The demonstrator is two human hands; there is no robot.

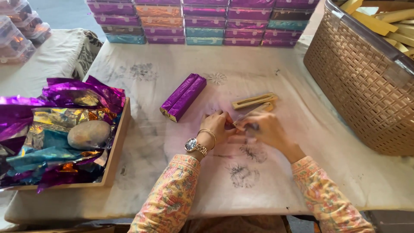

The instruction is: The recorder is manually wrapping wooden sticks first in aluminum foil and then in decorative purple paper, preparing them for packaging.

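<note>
Your left hand and right hand meet near the middle of the cloth-covered table, both pinched on a slim tan wooden stick that slants up toward one o'clock. Your fingers hide its near end, motion blur softens the right hand, and a scrap of reddish-purple between your hands is too small to identify. A gold wristwatch and bangle sit on your left wrist.

Just past the held stick, at twelve o'clock, lies a second tan slotted stick. At ten o'clock from your hands, two purple foil-wrapped bars lie touching, side by side.

At nine o'clock, a shallow wooden tray holds crumpled foil sheets in purple, teal and gold, weighted by a smooth grey stone; the frame cuts off its left part.

At two o'clock, a brown woven plastic basket holds more tan sticks, cut off by the right edge.

At twelve o'clock, along the far edge, flat boxes stand stacked in purple, teal and orange, their tops cropped. At eleven o'clock, clear plastic containers sit partly out of frame.
</note>
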